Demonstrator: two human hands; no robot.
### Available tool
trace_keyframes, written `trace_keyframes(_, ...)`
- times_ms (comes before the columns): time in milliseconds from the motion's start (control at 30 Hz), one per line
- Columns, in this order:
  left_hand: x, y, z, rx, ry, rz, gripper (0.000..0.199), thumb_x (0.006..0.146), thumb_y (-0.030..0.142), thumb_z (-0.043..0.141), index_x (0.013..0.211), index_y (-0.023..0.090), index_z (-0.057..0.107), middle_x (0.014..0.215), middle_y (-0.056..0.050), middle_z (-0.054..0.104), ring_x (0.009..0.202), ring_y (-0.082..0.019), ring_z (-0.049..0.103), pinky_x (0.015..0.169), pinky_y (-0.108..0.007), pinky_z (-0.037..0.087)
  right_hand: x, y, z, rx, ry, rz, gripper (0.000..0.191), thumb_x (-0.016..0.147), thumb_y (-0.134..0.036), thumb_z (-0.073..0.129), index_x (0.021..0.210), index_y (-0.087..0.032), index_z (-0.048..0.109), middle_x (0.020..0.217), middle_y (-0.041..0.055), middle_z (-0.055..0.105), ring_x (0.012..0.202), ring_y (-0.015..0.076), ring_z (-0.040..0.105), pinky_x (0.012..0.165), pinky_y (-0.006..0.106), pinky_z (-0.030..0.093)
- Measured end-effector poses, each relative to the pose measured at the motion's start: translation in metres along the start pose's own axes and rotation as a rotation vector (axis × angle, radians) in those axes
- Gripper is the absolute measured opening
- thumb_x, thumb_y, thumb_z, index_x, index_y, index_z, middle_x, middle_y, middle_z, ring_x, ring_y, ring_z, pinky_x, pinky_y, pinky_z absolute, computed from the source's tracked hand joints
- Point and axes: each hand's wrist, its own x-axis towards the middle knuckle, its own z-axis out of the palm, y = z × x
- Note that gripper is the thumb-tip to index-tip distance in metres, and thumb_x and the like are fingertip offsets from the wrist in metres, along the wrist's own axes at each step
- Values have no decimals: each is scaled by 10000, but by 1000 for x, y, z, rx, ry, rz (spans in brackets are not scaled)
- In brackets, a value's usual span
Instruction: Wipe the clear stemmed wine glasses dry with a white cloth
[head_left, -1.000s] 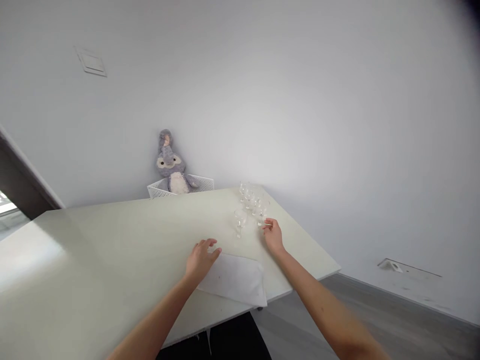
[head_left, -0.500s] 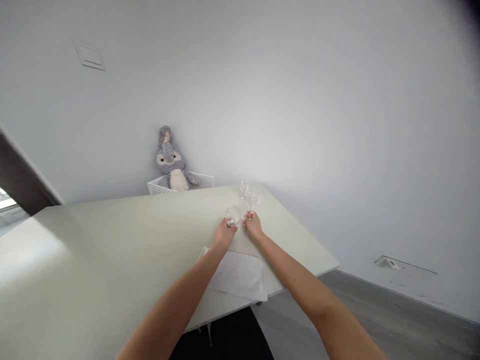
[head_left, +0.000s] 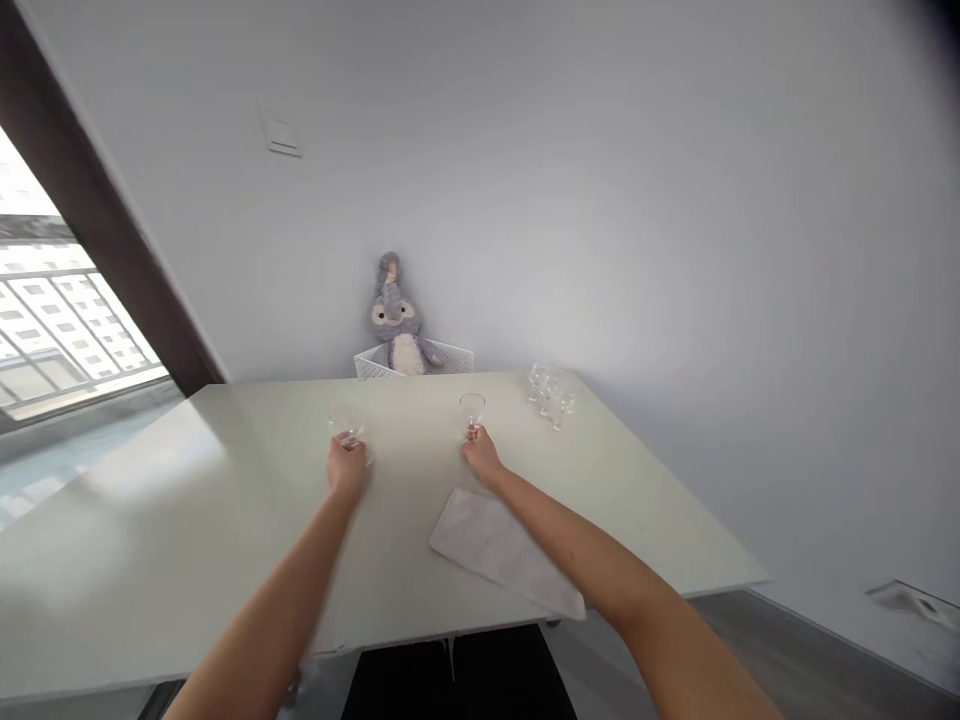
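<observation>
On the left side, my left hand point(head_left: 347, 462) is closed round the lower part of a clear glass point(head_left: 346, 426), which looks faint and blurred. Near the middle of the table, my right hand point(head_left: 481, 452) grips the stem of another clear glass point(head_left: 472, 405), upright with its bowl above the fingers. Several more clear glasses point(head_left: 551, 395) stand grouped at the back right. A folded white cloth point(head_left: 491, 545) lies near the front edge, partly under my right forearm.
The pale table point(head_left: 397, 590) reaches toward the wall. Behind it, a grey plush toy point(head_left: 397, 320) sits in a white perforated basket point(head_left: 454, 360). A dark-framed window point(head_left: 60, 320) is at the left, and a black seat point(head_left: 457, 680) is below the front edge.
The view has turned left. Both hands have moved left with their glasses and are now farther apart; the right one has left the group of glasses.
</observation>
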Motion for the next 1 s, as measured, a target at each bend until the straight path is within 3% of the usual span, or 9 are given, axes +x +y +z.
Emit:
trace_keyframes(200,40,-17,-54,17,182,-78,378,670,206,538,1038,201,454,850,-45,559,756,-195,542,663,-308,391,-8,-5,28,-17,-26,43,447,576,-120,428,1008,-224,472,929,21,535,703,131,507,600,245,413)
trace_keyframes(300,34,-16,-60,15,347,-97,506,679,166,505,1158,158,341,1085,-123,464,971,-224,478,805,-351,363,-10,-8,30,-11,-61,34,443,582,-120,439,1011,-222,482,906,13,538,684,121,506,595,237,411)
trace_keyframes(367,18,-12,-51,-9,462,-59,514,716,159,444,1201,124,277,1190,-166,359,1036,-222,432,883,-372,318,-12,-9,29,0,-94,30,446,586,-126,450,1022,-215,487,868,9,545,630,113,501,569,236,407)
trace_keyframes(400,7,-10,-42,-22,445,-25,501,716,165,449,1190,123,292,1186,-159,356,1018,-213,442,894,-369,317,-12,-9,27,7,-112,30,446,589,-131,456,1026,-210,490,844,7,550,592,108,495,549,237,404)
trace_keyframes(533,-39,7,15,-68,94,139,442,665,215,556,1089,181,433,986,-53,504,779,-141,530,773,-294,415,-17,-7,16,56,-93,50,464,597,-159,482,1058,-213,472,942,30,555,533,91,502,512,241,422)
trace_keyframes(600,-58,19,45,-95,-180,194,472,656,230,581,1103,181,437,1035,-70,501,753,-125,539,748,-291,427,-19,-2,1,99,59,79,451,594,-167,486,1041,-220,467,1052,51,524,559,94,531,519,245,445)
trace_keyframes(667,-72,30,69,-118,-329,216,501,647,268,607,1109,170,440,1080,-100,499,733,-125,548,705,-292,441,-19,6,-22,124,248,112,401,601,-179,466,1000,-219,465,1087,64,503,592,105,553,525,247,461)
trace_keyframes(867,-83,52,106,-186,-487,239,461,700,295,567,1118,173,415,1031,-106,566,668,-114,562,582,-250,439,3,23,-122,163,650,192,370,658,-223,366,1027,-226,399,979,51,513,654,114,568,546,241,467)
trace_keyframes(1000,-78,51,105,-201,-496,245,272,729,298,522,969,171,500,835,-56,612,633,-111,564,551,-225,423,26,21,-166,236,647,227,360,664,-234,416,1023,-225,395,898,32,532,644,110,576,532,232,472)
